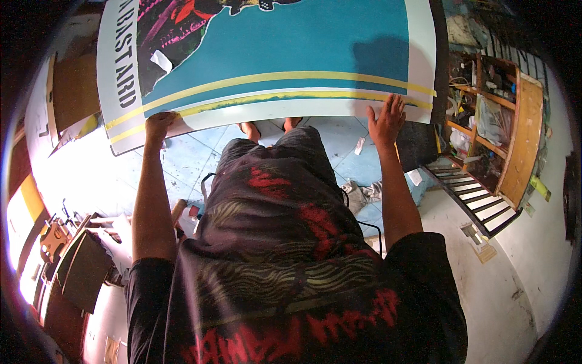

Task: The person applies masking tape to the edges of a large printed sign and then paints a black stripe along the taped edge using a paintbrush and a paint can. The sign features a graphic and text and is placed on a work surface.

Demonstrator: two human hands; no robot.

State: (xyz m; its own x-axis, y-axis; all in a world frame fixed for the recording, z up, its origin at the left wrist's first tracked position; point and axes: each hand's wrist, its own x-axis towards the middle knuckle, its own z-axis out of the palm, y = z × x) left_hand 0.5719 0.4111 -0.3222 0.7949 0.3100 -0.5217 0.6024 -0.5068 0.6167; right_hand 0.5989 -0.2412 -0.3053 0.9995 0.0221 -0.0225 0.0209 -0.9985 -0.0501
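Note:
A large board (285, 54) spans the top, with a teal field, white borders, black lettering at left and a dark, colourful torn-edged patch at upper left. Two yellow bands (273, 77) cross its lower part, the lower one streaked with dark teal. My left hand (157, 126) has its fingers curled on the board's near edge at the lower left. My right hand (385, 121) lies at the lower right edge, fingers extended over the white border and touching the lower band. A small white scrap (160, 60) sits on the dark patch.
My bare feet (250, 130) stand on blue tiles (194, 158) beneath the board. At right are a cluttered wooden shelf (518, 139), a black slatted rack (479, 206) and a crumpled cloth (361, 194). Assorted wooden pieces and tools (79, 267) crowd the lower left.

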